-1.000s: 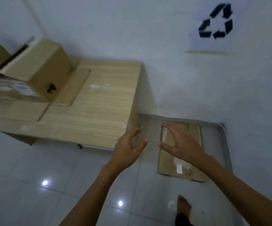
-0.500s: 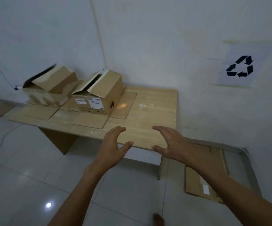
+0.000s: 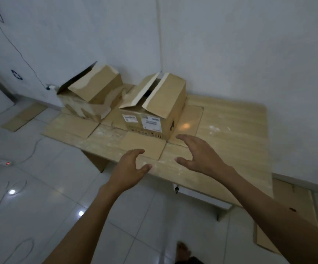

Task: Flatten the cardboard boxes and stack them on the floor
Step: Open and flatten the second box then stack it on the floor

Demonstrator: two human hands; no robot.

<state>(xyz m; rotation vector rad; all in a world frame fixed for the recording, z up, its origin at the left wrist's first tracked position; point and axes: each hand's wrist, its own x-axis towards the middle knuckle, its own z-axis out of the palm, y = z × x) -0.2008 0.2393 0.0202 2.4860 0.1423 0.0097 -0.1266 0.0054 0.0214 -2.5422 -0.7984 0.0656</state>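
A: What's on the wooden table (image 3: pixel 230 134)?

B: Two cardboard boxes, both standing up, not flat. The nearer box (image 3: pixel 154 109) is abt in the middle of the table. It has white labels (image 3: pixel 151 121) on the front. Its top flaps stick up and lean apart, so the top is partly open. Its bottom flaps lie flat on the table around it.

A: And the other one?

B: The torn box (image 3: pixel 91 94) is behind it, to the left, near the wall. Its skin is ripped w/ pale patches. One top flap sticks up dark at the back. The two boxes look very close, can't tell if they touch.

A: Where are the hands?

B: Both are out in front, over the near edge of the table. The left hand (image 3: pixel 129 168) has fingers spread and bent a bit, thumb out, holding nothing. The right hand (image 3: pixel 198 155) is the same, wide open, palm facing left, nothing in it. It is just beside the nearer box's front corner but not touching.

A: Any flat ones on the floor?

B: Yes. A flattened box (image 3: pixel 291 206) lies on the floor at the right, next to the table and partly hidden by the right arm. Another flat cardboard piece (image 3: pixel 23 117) lies on the floor far left, by the wall.

A: Other stuff?

B: White floor tiles (image 3: pixel 40 187), a power strip (image 3: pixel 1 162) w/ a red light at left, and a bare foot (image 3: pixel 183 252) at the bottom.
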